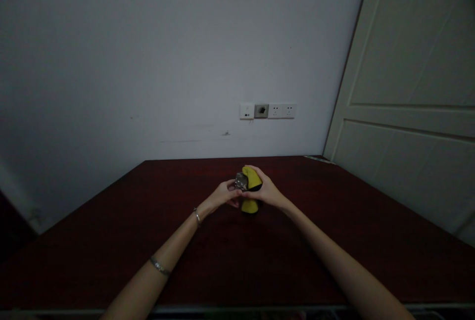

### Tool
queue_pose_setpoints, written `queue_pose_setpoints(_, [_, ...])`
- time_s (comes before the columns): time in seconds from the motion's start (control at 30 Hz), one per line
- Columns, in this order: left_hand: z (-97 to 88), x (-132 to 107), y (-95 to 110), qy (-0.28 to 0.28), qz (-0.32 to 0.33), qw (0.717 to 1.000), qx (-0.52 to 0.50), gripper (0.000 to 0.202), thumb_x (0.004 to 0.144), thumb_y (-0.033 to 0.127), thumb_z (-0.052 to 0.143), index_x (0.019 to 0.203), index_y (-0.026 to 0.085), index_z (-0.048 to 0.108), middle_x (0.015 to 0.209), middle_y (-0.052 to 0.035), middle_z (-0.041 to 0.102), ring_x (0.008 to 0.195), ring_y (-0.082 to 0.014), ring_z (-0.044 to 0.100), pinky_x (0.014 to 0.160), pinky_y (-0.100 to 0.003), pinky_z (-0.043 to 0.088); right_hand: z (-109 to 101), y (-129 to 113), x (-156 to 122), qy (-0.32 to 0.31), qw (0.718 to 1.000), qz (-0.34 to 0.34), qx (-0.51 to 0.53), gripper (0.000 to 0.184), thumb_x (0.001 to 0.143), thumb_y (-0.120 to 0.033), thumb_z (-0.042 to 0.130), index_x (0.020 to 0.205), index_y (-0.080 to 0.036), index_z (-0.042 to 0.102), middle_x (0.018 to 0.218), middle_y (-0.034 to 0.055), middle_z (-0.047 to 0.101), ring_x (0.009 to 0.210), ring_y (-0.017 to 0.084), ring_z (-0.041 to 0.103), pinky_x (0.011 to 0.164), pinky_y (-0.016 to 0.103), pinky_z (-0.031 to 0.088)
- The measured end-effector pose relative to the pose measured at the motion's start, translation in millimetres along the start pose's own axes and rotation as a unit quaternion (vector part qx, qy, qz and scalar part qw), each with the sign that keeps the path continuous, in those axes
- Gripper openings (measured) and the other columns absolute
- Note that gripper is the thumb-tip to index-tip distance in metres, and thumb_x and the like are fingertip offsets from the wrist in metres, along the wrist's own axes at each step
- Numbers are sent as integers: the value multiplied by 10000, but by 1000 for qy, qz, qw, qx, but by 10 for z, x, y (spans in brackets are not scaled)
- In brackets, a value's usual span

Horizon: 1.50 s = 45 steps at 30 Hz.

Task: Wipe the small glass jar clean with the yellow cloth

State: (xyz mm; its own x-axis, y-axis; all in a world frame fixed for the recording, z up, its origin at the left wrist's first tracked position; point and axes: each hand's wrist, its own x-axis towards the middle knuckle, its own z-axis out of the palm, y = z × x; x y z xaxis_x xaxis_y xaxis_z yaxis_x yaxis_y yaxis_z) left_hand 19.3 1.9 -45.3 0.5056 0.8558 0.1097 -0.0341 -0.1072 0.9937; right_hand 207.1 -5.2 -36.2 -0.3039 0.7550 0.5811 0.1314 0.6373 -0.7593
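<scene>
Both of my hands meet over the middle of a dark red table (111, 241). My right hand (267, 191) is wrapped round a small yellow object with a black patch (251, 205), holding it upright on the table. My left hand (222, 195) pinches a small shiny silver piece (241, 180) at the upper left side of the yellow object. The fingers of both hands are closed. Two thin bracelets sit on my left forearm (159, 265).
A white wall stands behind the table, with a row of wall sockets (267, 111) above the far edge. A pale panelled door (411, 102) rises at the right. The room is dim.
</scene>
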Motion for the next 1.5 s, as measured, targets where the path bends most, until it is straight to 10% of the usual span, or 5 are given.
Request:
queue_pose_setpoints(0.2, [17, 6, -5, 1, 32, 999, 24, 764, 565, 304, 798, 1228, 183, 438, 1107, -132, 593, 822, -202, 639, 557, -241, 539, 48, -3, 8, 11, 996, 54, 64, 758, 538, -273, 791, 1219, -227, 460, 1128, 61, 595, 1019, 224, 583, 924, 378, 447])
queue_pose_setpoints(0.67, [59, 7, -68, 95, 143, 969, 179, 798, 465, 248, 833, 1184, 175, 494, 1168, -130, 579, 1085, -269, 546, 955, -413, 409, -34, 66, 56, 25, 996, 56, 61, 399, 790, -493, 556, 1070, -221, 634, 1094, 70, 653, 1037, 230, 584, 954, 408, 420])
queue_pose_setpoints(1.0, [141, -66, -32, 59, 184, 942, 272, 864, 517, 355, 811, 1267, 193, 414, 1176, -102, 577, 1054, -252, 561, 916, -375, 434, 34, -216, -13, 28, 992, -107, -64, 203, 770, -290, 641, 962, -253, 698, 1086, 66, 638, 1005, 209, 594, 918, 400, 456])
queue_pose_setpoints(1.23, [197, -12, -100, 65, 214, 950, 219, 831, 521, 312, 817, 1234, 179, 413, 1238, -113, 529, 1113, -254, 523, 967, -386, 407, 80, -189, 27, 106, 990, -85, -46, 173, 774, -292, 632, 914, -214, 698, 978, 69, 678, 951, 201, 618, 886, 372, 479])
queue_pose_setpoints(1.5, [216, -12, -112, 91, 218, 943, 233, 793, 528, 325, 810, 1206, 178, 425, 1169, -96, 562, 1071, -245, 546, 921, -374, 436, 140, -292, -67, 34, 974, -184, -129, 192, 787, -239, 617, 967, -235, 685, 1042, 76, 639, 1002, 207, 577, 894, 391, 469])
